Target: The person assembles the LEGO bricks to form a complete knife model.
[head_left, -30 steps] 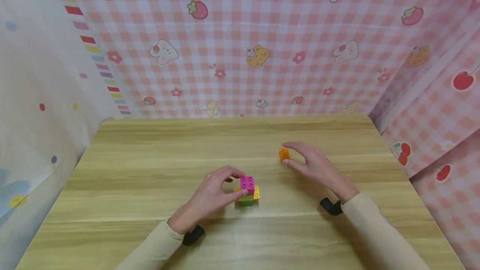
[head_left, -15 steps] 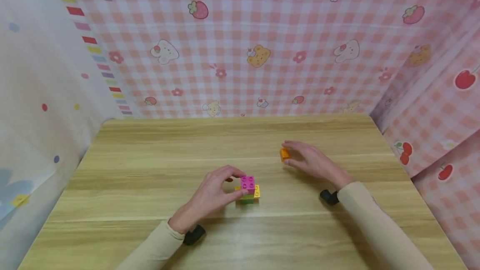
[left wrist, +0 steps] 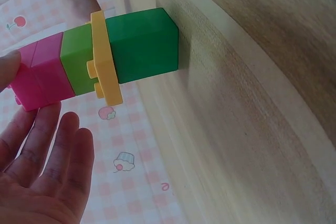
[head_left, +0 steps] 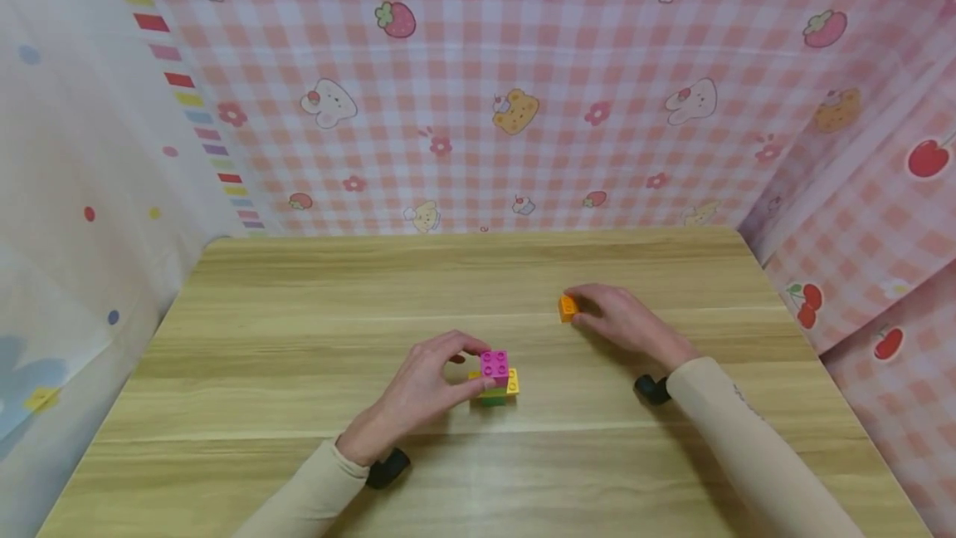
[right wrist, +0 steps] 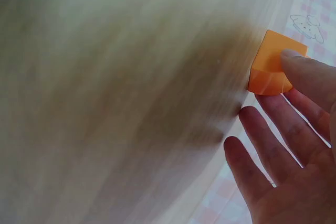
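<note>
A stack of toy building bricks stands upright on the table, with pink (left wrist: 44, 72) on top, then lime green (left wrist: 77, 59), a wider yellow plate (left wrist: 106, 59) and dark green (left wrist: 143, 44) at the bottom. My left hand (head_left: 421, 376) pinches the pink top between thumb and fingers; its other fingers are spread beside the stack. Farther back and to the right, my right hand (head_left: 627, 322) holds a small orange brick (right wrist: 275, 61) with a curved face. The thumb lies on one side of it and the fingertips on the opposite side, close to the tabletop.
The wood-grain table (head_left: 299, 289) carries both hands' work. Pink checked cloth (head_left: 463, 65) hangs behind its far edge, and more cloth closes in the left and right sides. A black wrist mount (head_left: 387, 469) sits under the left wrist, another (head_left: 652, 389) under the right.
My right thumb and fingers have closed in on the orange brick, which has turned slightly. The right forearm has shifted a little away from me. My left hand and the stack stay nearly still.
</note>
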Action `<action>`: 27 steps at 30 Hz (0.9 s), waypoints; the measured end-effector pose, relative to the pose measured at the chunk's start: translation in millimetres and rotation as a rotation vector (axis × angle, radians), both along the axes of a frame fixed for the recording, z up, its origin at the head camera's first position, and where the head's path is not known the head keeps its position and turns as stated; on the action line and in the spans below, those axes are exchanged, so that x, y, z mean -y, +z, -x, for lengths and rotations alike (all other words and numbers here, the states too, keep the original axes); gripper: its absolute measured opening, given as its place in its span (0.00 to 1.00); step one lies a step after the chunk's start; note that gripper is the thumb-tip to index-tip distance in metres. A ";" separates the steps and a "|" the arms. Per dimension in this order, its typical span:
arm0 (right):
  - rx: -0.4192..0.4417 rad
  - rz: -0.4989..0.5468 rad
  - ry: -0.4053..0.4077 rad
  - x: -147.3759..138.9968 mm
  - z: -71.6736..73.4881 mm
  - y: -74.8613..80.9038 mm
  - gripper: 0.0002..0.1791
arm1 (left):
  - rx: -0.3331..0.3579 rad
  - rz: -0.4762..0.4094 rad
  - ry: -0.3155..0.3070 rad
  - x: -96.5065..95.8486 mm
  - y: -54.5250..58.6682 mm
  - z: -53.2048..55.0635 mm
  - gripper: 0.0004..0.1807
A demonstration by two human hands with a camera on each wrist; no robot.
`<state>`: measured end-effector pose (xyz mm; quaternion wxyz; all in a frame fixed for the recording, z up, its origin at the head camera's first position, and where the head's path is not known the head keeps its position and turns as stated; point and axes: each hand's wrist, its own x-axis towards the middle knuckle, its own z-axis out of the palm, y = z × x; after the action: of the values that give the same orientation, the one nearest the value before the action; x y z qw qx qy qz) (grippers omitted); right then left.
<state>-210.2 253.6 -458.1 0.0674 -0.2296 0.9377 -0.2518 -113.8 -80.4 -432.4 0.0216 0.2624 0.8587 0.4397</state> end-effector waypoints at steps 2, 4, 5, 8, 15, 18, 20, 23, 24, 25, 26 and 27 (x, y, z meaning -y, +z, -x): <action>-0.003 0.002 -0.004 1.0 0.1 0.0 0.24 | 0.004 -0.001 0.001 0.2 -0.7 -0.1 0.18; -0.001 0.007 -0.013 2.1 -0.6 0.4 0.23 | 0.003 -0.005 0.002 0.2 -1.2 -0.1 0.18; 0.001 0.012 -0.019 2.7 -1.1 0.8 0.23 | 0.003 -0.007 0.003 0.1 -1.3 -0.1 0.18; 0.006 0.031 -0.039 4.8 -4.2 4.5 0.24 | 0.001 -0.014 0.006 -0.2 -1.2 -0.4 0.18; -0.012 0.088 -0.061 12.0 -14.7 17.8 0.25 | -0.008 -0.026 0.008 -0.3 -1.0 -0.4 0.17; -0.050 0.121 -0.050 15.0 -19.7 22.8 0.25 | -0.006 -0.028 0.009 -0.2 -1.1 -0.6 0.17; -0.075 0.145 -0.045 17.2 -22.9 25.9 0.24 | -0.002 -0.029 0.009 -0.1 -1.1 -0.8 0.17; -0.096 0.181 -0.045 20.4 -27.3 30.1 0.24 | 0.001 -0.028 0.011 0.0 -1.1 -1.0 0.17; -0.101 0.190 -0.046 21.3 -28.7 31.3 0.24 | 0.000 -0.029 0.011 0.0 -1.2 -1.0 0.16; -0.106 0.199 -0.047 22.2 -30.1 32.5 0.24 | -0.001 -0.030 0.012 0.1 -1.2 -1.0 0.16; -0.109 0.207 -0.047 23.3 -31.7 33.7 0.24 | -0.002 -0.030 0.014 0.2 -1.3 -1.1 0.16; -0.112 0.218 -0.047 24.3 -33.2 35.0 0.24 | -0.004 -0.029 0.014 0.2 -1.5 -1.0 0.16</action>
<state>-177.0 229.3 -423.1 -0.0162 -0.2273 0.9122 -0.3406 -112.7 -80.6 -433.9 0.0127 0.2575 0.8541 0.4518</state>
